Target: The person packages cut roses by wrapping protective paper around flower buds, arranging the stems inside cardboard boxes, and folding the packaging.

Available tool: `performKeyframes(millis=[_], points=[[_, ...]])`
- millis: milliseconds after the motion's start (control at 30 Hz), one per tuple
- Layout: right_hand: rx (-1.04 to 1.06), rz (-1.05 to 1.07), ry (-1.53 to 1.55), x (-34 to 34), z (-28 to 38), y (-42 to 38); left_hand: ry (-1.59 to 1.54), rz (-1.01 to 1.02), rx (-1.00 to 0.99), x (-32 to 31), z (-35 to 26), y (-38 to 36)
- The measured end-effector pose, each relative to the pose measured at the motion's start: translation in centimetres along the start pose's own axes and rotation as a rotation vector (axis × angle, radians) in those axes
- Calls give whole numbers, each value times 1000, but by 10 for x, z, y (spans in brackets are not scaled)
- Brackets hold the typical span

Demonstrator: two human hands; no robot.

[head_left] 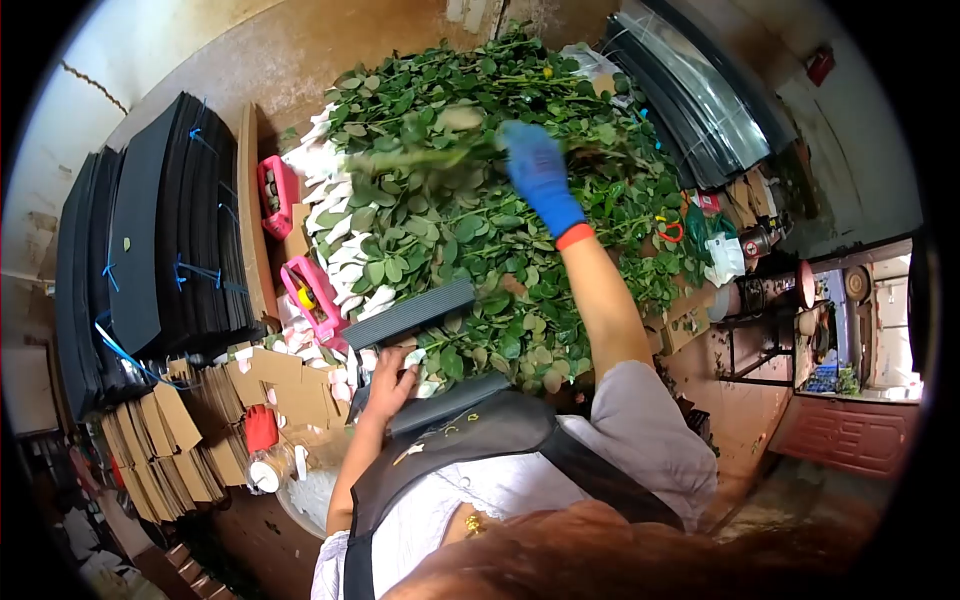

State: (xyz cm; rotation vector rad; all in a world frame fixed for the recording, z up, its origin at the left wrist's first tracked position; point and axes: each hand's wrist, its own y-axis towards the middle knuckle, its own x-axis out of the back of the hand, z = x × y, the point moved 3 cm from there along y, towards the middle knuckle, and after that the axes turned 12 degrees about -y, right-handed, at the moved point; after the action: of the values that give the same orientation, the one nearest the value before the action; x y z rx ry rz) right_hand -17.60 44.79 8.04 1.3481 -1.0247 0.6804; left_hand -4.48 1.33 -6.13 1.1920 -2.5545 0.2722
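bench [300, 60] w/ leafy stems [470, 200], pink staplers [315, 298], cardboard strips [160, 440].

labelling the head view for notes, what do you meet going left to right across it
black sheet stacks → pink tape dispensers → bare left hand → blue-gloved right hand on the leafy stems → clear sleeve stack → red door

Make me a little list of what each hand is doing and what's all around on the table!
right hand: in a blue glove, gripping a leafy stem over the pile
left hand: bare, resting on a dark ribbed sheet
pile: green leafy stems, white wrapped tips along one side
left side: stacks of black sheets, pink tools, brown cardboard pieces
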Motion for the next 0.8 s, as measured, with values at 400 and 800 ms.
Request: performKeyframes(millis=[400, 800], points=[[737, 344, 144, 186, 44, -79, 97, -143, 60, -18, 64, 3], [516, 928, -18, 32, 14, -160, -60, -329, -6, -11, 26, -1]])
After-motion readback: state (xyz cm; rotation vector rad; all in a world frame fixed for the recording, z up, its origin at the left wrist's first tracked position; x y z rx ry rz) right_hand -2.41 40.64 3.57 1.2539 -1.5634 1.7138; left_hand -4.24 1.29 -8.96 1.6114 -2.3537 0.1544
